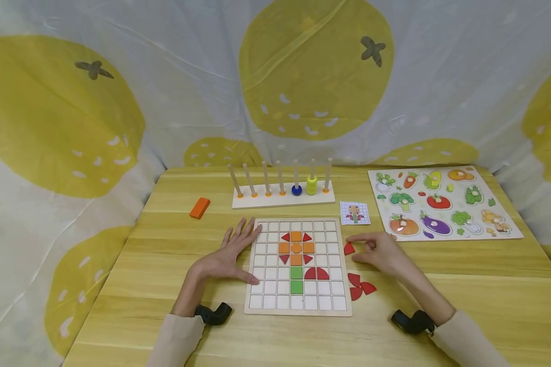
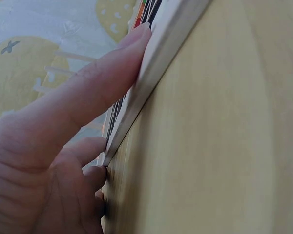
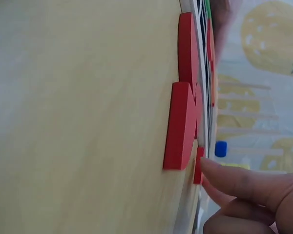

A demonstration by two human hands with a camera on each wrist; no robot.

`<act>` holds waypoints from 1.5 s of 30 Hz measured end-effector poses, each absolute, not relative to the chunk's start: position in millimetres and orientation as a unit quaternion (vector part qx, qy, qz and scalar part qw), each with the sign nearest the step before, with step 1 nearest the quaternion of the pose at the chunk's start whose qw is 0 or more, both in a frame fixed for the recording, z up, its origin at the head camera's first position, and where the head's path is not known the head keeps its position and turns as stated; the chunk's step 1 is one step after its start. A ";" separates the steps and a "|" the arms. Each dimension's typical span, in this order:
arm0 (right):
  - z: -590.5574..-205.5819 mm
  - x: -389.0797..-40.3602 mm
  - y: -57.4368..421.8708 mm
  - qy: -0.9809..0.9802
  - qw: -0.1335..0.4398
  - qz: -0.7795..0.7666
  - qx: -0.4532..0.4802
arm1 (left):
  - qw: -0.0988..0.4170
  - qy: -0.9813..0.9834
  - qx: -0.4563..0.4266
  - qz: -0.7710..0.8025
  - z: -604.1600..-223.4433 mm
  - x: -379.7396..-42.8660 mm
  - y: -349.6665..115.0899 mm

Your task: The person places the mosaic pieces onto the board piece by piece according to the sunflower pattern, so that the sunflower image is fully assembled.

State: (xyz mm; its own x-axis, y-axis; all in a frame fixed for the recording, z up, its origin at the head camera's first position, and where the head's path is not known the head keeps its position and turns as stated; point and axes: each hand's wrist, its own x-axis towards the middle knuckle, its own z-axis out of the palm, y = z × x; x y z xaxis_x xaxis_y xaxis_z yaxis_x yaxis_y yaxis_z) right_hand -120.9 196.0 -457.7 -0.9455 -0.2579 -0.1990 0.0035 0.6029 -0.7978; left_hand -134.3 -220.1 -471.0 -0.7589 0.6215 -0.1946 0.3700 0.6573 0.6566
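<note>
A wooden grid board (image 1: 263, 302) lies flat, with orange, red and green pieces set in its squares. Two red quarter-circles (image 1: 317, 274) sit side by side beside the green squares (image 1: 296, 280). My left hand (image 1: 227, 260) rests spread at the board's left edge, its thumb and fingertips touching the rim. Just off the right edge, my right hand (image 1: 381, 252) pinches a red quarter-circle piece (image 1: 349, 248) between thumb and index finger, other fingers curled. In the right wrist view the thumb touches that piece (image 3: 198, 165). Nearer me lie several loose red quarter-circles (image 1: 355, 293).
Behind the board stands a peg rack (image 1: 257, 202) with blue and yellow beads. A small pattern card (image 1: 354, 213) lies right of it. A vegetable puzzle board (image 1: 450, 204) lies at the back right, an orange block (image 1: 199, 208) at the left. A patterned curtain (image 1: 202, 92) hangs behind.
</note>
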 end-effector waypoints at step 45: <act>-460.0 -120.8 204.0 0.878 0.190 -0.430 -0.093 | 0.210 0.885 0.275 0.312 -469.5 -133.4 -218.9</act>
